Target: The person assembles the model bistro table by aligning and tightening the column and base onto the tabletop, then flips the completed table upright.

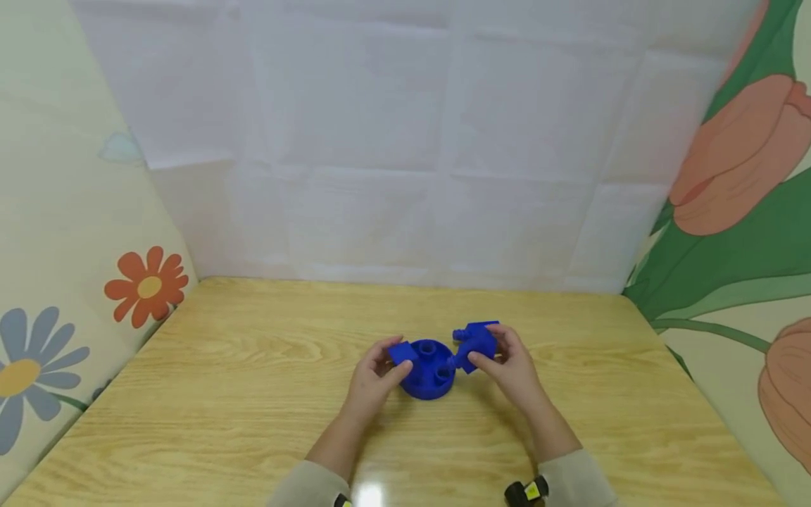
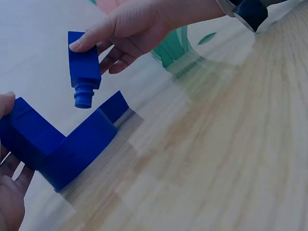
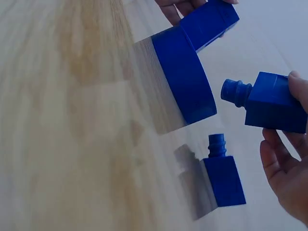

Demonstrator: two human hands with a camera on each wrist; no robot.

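Observation:
A blue round base [image 1: 429,387] with round sockets inside its rim sits on the wooden table. At its left side my left hand [image 1: 369,384] pinches a blue block [image 2: 31,130] that slants up out of the base. My right hand [image 1: 516,366] grips another blue block [image 3: 274,103] between thumb and fingers, above the table at the base's right side. The ridged round peg [image 3: 236,92] of this block points toward the base. Behind the right hand's block, a third blue block [image 3: 225,182] with a similar peg lies on the table, partly covered in the head view.
The wooden table [image 1: 253,366] reaches back to a white sheet [image 1: 405,141]. Flower-printed panels stand along the left and right sides. Dark bands [image 1: 527,491] are worn at the sleeve cuffs.

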